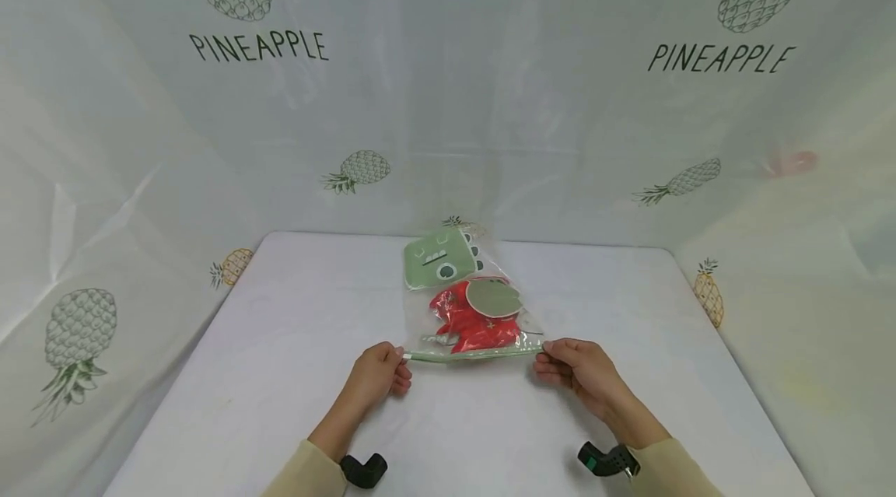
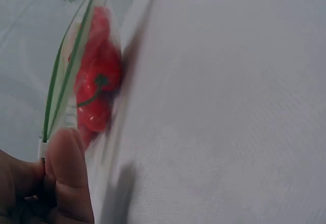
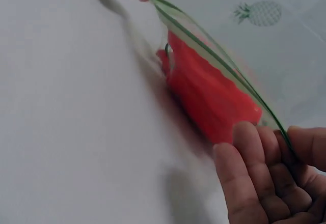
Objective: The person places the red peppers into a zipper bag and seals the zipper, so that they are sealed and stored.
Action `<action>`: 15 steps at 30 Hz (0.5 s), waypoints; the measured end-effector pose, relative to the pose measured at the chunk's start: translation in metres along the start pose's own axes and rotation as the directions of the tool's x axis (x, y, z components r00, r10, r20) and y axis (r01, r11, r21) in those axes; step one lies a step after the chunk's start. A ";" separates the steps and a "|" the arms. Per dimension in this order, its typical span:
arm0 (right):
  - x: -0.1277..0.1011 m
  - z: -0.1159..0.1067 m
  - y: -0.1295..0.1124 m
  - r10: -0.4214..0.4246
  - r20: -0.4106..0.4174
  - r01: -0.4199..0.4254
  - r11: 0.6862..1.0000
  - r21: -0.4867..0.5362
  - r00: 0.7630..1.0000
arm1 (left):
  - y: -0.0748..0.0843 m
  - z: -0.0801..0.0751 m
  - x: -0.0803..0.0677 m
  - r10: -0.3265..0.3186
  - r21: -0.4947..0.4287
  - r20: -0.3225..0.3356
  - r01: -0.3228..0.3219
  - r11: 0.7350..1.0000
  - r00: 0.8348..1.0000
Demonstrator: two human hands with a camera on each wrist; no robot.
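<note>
A clear zip bag (image 1: 418,322) with a green monster face (image 1: 437,260) printed on it leans over the white table, its green-edged mouth (image 1: 476,355) towards me. Inside are red peppers (image 2: 99,76), one showing a green stem. At the mouth's left end, by the white slider (image 2: 42,147), my left hand (image 1: 374,376) pinches the edge between thumb and finger. The opposite corner is pinched by my right hand (image 1: 584,376), its other fingers (image 3: 247,152) loosely curled below. Between the hands the mouth is stretched, and its two green lips stand slightly apart in both wrist views.
The white table (image 1: 294,310) extends around the bag on all sides. A pale curtain (image 1: 448,92) printed with pineapples hangs behind it and along both sides. Black wrist cameras (image 1: 364,471) sit by the beige sleeves (image 1: 308,474).
</note>
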State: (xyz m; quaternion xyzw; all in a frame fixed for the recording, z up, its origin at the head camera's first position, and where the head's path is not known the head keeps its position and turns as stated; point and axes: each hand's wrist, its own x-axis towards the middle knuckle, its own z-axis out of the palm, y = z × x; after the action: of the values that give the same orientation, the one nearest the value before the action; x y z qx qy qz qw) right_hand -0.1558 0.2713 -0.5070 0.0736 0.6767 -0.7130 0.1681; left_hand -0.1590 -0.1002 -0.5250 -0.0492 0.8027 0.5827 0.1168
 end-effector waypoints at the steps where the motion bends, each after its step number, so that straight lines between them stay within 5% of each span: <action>1: 0.001 0.003 -0.003 -0.011 -0.019 0.011 1.000 -0.006 1.000 | -0.001 0.000 -0.001 0.005 0.002 -0.008 -0.005 1.000 1.000; 5: 0.006 0.013 -0.014 -0.053 -0.106 0.052 0.999 -0.010 0.993 | 0.000 0.001 -0.004 0.031 -0.006 -0.036 -0.031 1.000 0.999; 9: 0.011 0.020 -0.022 -0.092 -0.189 0.090 0.996 -0.023 0.978 | 0.000 0.006 -0.001 0.038 -0.116 -0.063 -0.045 0.992 0.997; 15: 0.014 0.025 -0.021 -0.088 -0.255 0.089 0.996 -0.007 0.963 | -0.001 0.006 0.000 -0.006 -0.364 0.013 0.010 0.931 1.000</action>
State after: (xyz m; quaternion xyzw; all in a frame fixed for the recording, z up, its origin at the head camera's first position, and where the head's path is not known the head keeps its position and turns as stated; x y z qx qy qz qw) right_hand -0.1731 0.2454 -0.4897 0.1349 0.6936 -0.7061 0.0473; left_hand -0.1583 -0.0945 -0.5275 -0.0699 0.6801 0.7210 0.1129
